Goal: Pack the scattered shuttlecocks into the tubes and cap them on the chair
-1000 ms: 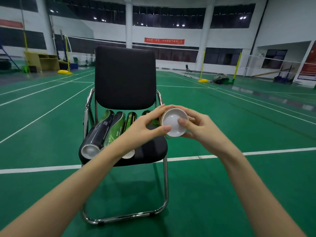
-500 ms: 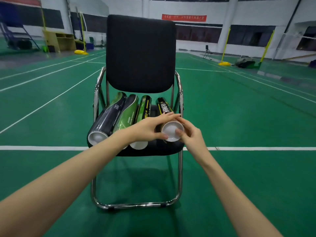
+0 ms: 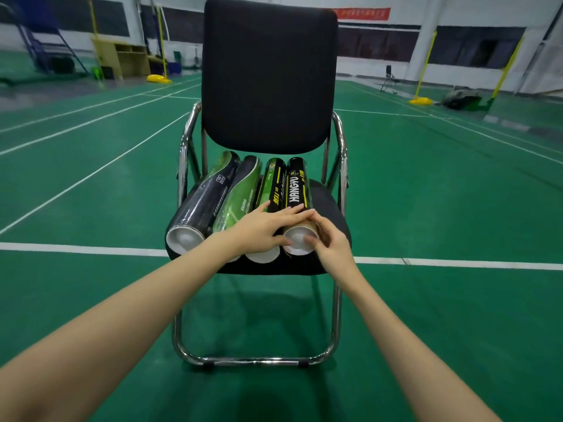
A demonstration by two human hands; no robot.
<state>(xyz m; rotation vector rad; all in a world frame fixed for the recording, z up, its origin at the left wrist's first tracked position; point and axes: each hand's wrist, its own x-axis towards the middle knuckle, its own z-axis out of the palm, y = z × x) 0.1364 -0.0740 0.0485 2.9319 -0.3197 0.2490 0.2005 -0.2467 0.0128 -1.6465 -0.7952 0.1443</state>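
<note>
Several shuttlecock tubes lie side by side on the black chair (image 3: 329, 208), white caps toward me. The rightmost, a black tube (image 3: 297, 190) with yellow stripes and white lettering, has its white cap (image 3: 298, 242) facing me. My left hand (image 3: 262, 225) lies over its near end, fingers stretched across the top and thumb under the cap. My right hand (image 3: 327, 243) holds the cap end from the right, thumb on the cap face. A dark grey tube (image 3: 204, 202), a green tube (image 3: 240, 196) and a black-and-green tube (image 3: 272, 184) lie to its left. No loose shuttlecocks are visible.
The chair has chrome arms and a sled base (image 3: 256, 359) on a green court floor with a white line (image 3: 457, 263) crossing behind it. Yellow net posts (image 3: 422, 100), a bag (image 3: 460, 99) and a wooden cabinet (image 3: 125, 59) stand far back.
Both hands carried the capped tube from in front of me down onto the seat, laying it at the right of the row. The view moved closer to the chair.
</note>
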